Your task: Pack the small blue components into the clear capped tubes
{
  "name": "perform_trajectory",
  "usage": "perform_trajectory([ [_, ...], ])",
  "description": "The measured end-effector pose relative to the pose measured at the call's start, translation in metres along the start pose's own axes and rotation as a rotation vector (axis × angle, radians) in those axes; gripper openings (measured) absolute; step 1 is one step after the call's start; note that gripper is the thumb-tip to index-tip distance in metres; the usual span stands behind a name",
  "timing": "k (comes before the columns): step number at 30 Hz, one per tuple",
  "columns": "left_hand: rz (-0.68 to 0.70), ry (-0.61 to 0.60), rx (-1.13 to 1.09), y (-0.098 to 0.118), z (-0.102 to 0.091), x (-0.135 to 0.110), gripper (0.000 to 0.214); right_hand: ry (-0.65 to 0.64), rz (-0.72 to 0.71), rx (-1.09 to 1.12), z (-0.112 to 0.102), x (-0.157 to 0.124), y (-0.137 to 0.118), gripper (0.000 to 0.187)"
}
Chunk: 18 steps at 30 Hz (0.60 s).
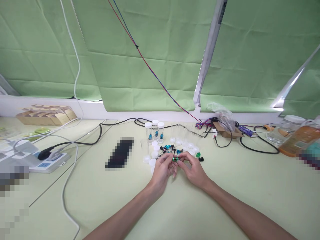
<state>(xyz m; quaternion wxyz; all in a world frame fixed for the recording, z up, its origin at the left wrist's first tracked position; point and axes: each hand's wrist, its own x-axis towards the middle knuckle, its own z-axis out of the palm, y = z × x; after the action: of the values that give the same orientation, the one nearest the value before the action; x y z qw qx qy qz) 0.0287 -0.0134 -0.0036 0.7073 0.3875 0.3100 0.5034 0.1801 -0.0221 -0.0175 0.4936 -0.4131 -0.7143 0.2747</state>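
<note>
Between my two hands is a small green-and-black cylindrical part [175, 159]. My left hand [162, 170] pinches it from the left, and a thin rod shows near those fingertips. My right hand [196, 169] closes thumb and fingers on its right end. Just beyond the hands lie loose blue and black parts [167, 147] with thin metal pins, partly hidden by the fingers. White round caps [155, 154] are scattered around them. Behind stand 3 clear tubes [155, 131] with white lids, each with a blue part inside. Green and black pieces [198, 156] lie right of my right hand.
A pixelated dark object [120, 152] lies left of the hands. Farther left is a white power strip [51, 163] with cables. Cardboard boxes [47, 115] stand at the back left. At right are a cardboard tray [227, 131], a clear jar [287, 130] and an orange bottle [298, 138].
</note>
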Motion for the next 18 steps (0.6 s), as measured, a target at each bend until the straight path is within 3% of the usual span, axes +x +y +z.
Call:
perform_trajectory([
  [4,-0.006,-0.012,0.007,0.0,0.0001,-0.0003,0.024,-0.004,0.003,-0.034,-0.0007,0.0006,-0.0003,0.013],
  [11,-0.023,-0.013,0.013,-0.0004,0.0008,-0.0014,0.024,-0.005,0.049,-0.077,0.0001,0.0011,-0.0006,0.036],
  [18,0.003,0.0,-0.003,0.0038,0.0015,-0.0001,0.024,0.019,0.01,-0.021,-0.0002,0.0003,-0.0021,0.018],
])
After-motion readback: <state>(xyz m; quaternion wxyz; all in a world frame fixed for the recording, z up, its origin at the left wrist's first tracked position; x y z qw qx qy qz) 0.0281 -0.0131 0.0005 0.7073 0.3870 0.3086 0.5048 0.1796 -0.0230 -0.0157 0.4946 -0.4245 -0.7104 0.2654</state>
